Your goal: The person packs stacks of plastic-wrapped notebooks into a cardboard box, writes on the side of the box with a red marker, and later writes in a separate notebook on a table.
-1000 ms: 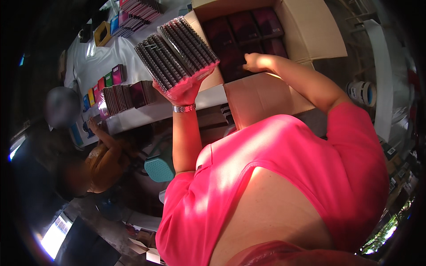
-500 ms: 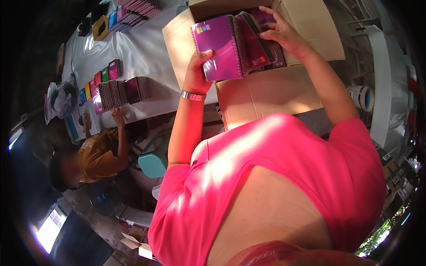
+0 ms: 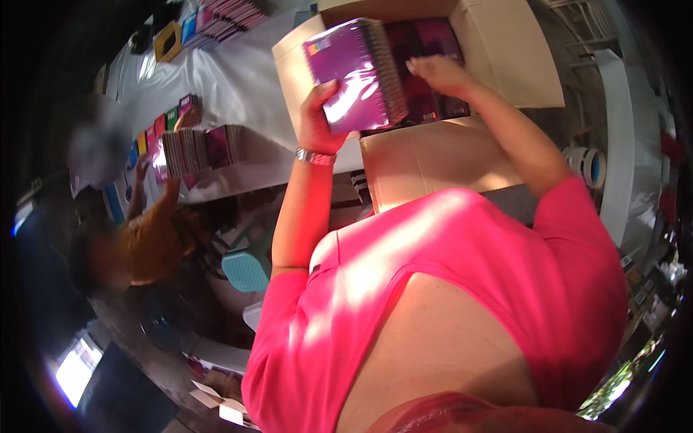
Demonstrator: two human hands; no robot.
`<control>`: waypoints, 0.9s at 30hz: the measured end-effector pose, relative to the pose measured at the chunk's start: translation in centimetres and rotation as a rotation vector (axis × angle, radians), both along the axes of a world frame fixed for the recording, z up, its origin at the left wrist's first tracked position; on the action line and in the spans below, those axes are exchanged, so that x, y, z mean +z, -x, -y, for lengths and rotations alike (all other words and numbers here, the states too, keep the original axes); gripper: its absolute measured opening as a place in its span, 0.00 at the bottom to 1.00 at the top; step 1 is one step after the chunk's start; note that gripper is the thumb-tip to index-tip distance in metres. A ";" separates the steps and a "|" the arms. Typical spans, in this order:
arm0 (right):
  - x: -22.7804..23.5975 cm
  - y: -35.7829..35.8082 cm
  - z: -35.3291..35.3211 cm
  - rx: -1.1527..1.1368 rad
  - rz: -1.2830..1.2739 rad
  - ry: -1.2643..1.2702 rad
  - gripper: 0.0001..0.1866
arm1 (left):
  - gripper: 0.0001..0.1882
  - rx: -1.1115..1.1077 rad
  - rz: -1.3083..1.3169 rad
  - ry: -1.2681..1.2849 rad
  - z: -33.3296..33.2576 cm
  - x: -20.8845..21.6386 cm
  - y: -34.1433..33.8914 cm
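Observation:
A stack of purple spiral-bound notebooks (image 3: 346, 79) is in my left hand (image 3: 323, 119), tilted, with the thumb on the front cover and the spiral edges facing right. The stack stands over the left part of an open cardboard box (image 3: 433, 148). My right hand (image 3: 442, 75) is above the box, its fingers stretched toward the stack but apart from it, and holds nothing that I can see. Beneath it lie dark purple notebooks (image 3: 438, 40) inside the box, partly hidden by my hand and the stack.
On the white-covered table (image 3: 253, 79) at left stand a row of notebooks (image 3: 191, 155) and several coloured ones. A co-worker in an orange shirt (image 3: 155, 242) reaches toward them. More notebooks (image 3: 224, 22) lie at the back. A teal stool (image 3: 245, 270) stands below the table edge.
The loose notebooks tilted beside my right hand are no longer apart from the stack or the box contents. My right hand has moved down slightly. The co-worker's hands have shifted among the notebooks.

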State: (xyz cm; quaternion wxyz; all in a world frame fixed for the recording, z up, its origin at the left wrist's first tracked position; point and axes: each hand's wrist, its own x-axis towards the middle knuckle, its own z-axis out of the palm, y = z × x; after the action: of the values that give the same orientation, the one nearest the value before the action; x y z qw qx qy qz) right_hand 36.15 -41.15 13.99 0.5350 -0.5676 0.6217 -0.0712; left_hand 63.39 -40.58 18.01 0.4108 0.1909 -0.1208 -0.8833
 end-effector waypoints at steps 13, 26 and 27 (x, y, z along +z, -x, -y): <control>3.2 2.0 -5.0 -0.269 -0.545 0.479 0.30 | 0.25 0.889 0.978 0.154 3.0 -7.1 -15.5; -0.5 -1.5 0.0 0.286 -0.797 0.110 0.19 | 0.32 0.796 1.005 -0.392 2.3 -22.0 -35.4; 0.0 -2.1 1.3 0.277 -0.792 0.162 0.19 | 0.32 0.783 1.012 -0.397 2.8 -22.6 -35.8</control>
State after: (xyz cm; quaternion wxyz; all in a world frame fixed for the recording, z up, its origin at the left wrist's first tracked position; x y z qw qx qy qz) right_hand 38.22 -42.42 14.03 0.2133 -0.6693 0.6895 0.1762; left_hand 99.20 -43.34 -4.55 0.5505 0.6836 -0.0555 -0.4761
